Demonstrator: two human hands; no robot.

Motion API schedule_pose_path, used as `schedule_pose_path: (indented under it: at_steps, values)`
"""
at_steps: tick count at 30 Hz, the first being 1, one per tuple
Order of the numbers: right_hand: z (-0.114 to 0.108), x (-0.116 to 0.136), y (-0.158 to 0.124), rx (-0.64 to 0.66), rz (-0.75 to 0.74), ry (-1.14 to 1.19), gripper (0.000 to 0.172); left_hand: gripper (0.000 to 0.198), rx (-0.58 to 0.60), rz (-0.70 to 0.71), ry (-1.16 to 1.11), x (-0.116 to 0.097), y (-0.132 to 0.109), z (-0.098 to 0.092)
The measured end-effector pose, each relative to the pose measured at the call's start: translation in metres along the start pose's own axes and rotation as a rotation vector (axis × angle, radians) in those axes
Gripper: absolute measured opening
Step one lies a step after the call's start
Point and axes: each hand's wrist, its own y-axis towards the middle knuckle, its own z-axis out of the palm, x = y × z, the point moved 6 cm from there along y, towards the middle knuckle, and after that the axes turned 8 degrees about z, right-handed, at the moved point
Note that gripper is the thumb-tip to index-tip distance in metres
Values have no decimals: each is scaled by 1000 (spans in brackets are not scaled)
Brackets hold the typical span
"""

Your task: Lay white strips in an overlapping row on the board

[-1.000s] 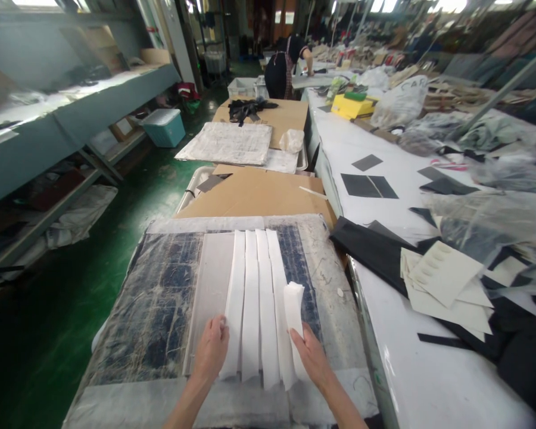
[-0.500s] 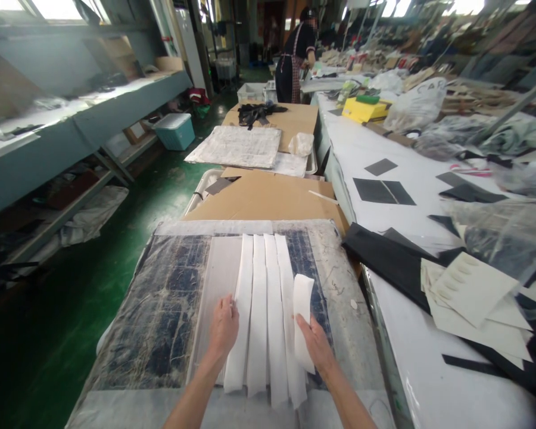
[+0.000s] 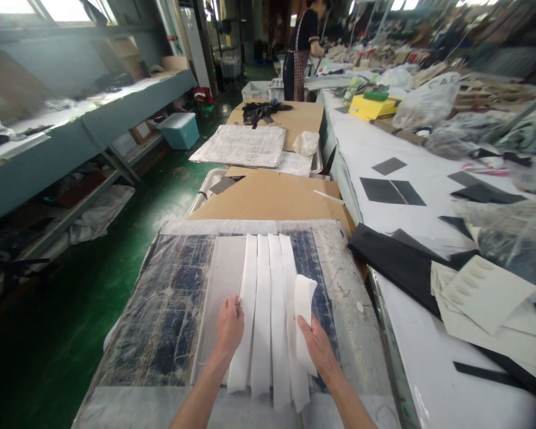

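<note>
Several long white strips (image 3: 261,322) lie side by side, running away from me, on a pale flat board (image 3: 223,268). My right hand (image 3: 315,342) grips a shorter white strip (image 3: 304,295) between thumb and fingers; its upper end curls up over the right edge of the row. At the left edge of the leftmost strip, my left hand (image 3: 230,325) is closed with fingers curled and tips pinched together. What those fingertips hold, if anything, is too small to make out. Beneath everything is a worn, dark-patched work surface (image 3: 165,322).
Brown cardboard (image 3: 268,196) lies beyond the work surface. On the right, a white table (image 3: 411,357) carries black material (image 3: 393,268), cream sheets (image 3: 482,298) and a yellow box (image 3: 373,107). A person (image 3: 300,53) stands at the back. Left are a shelf bench (image 3: 129,98) and a teal bin (image 3: 178,131).
The whole view has shifted slightly to the right in the picture. Both hands keep nearly the same hold and place over the strips. The person at the back stands a little differently.
</note>
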Motion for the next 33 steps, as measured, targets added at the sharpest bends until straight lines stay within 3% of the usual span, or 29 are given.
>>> schedule_pose_path:
  at_steps: [9,15,21,26,33]
  values:
    - [-10,6,0,-26,12,20,54,29,24,-38,-81,3,11,-9]
    - [-29,1,30,-60,132,217,59,32,16,-46,-162,7,69,-11]
    - [-32,9,75,-66,98,306,63,32,53,-85,-190,10,115,2]
    - [-28,11,94,-44,85,287,56,32,93,-123,-186,14,122,13]
    - [-23,11,95,-17,76,273,52,23,90,-141,-162,11,122,18]
